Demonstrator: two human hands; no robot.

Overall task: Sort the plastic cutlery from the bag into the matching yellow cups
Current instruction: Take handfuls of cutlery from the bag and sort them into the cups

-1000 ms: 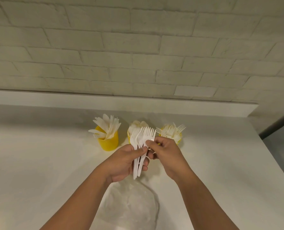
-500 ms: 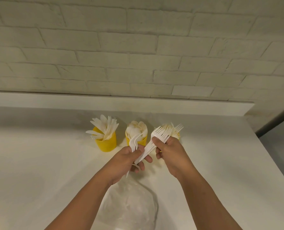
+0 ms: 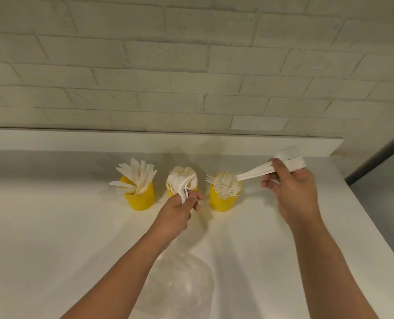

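Three yellow cups stand in a row on the white counter: a left cup (image 3: 139, 199) with white knives, a middle cup (image 3: 170, 192) with spoons, a right cup (image 3: 221, 201) with forks. My left hand (image 3: 179, 206) grips a small bunch of white spoons (image 3: 184, 186) just in front of the middle cup. My right hand (image 3: 290, 187) holds a bundle of white forks (image 3: 269, 169), handle ends pointing toward the fork cup, tines out to the right. The clear plastic bag (image 3: 182, 286) lies flat near me, partly under my left forearm.
A white brick wall rises behind a raised ledge (image 3: 145, 140) at the counter's back. The counter's right edge (image 3: 375, 226) drops off beside my right arm, with a dark strip and grey floor beyond.
My hands separated. The right hand carried the forks up and to the right of the fork cup, turning them sideways. The left hand kept the spoons and moved toward the middle cup.
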